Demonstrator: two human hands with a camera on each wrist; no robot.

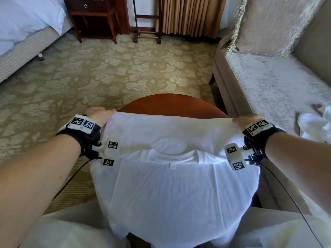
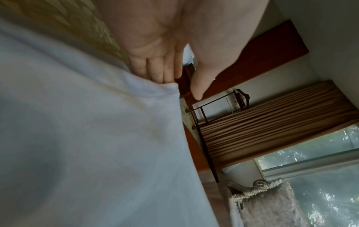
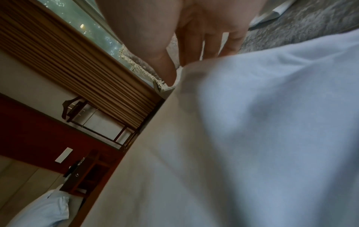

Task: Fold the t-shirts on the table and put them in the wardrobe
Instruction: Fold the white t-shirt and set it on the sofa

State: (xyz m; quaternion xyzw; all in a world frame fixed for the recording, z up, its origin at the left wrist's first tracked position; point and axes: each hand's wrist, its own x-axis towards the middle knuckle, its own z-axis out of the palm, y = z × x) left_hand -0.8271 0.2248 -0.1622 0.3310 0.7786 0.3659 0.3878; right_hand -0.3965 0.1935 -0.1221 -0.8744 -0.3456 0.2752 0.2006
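— Two hands on one white t-shirt [image 1: 172, 185], and it's spread over the round wooden table [image 1: 172, 102], collar and label facing up, the near part hanging off the table edge toward the person's lap.

— Left hand [image 1: 99, 114] is at the far left corner of the cloth. From the left wrist view its fingers [image 2: 155, 70] lie straight and together with their tips behind the fabric edge, thumb out in front and apart from the cloth. Flat and relaxed, I'd call it, carrying the edge rather than clamping it.

— And the right hand [image 1: 246, 120]?

— Far right corner, level with the left. The right wrist view shows the fingers [image 3: 211, 44] going down behind the raised cloth edge and the thumb on the near side, close against it. Looks like a pinch on the t-shirt, though the tips themselves are hidden by the fabric.

— That far edge is stretched in a straight line between both hands, lifted above the layer with the collar.

— Off to the right, a crumpled white garment [image 1: 315, 122] lies on the sofa [image 1: 268, 83], just beside the right wrist. Floral carpet [image 1: 107, 68] beyond the table, a bed [image 1: 23, 29] far left, dark nightstand [image 1: 93, 13] next to it.
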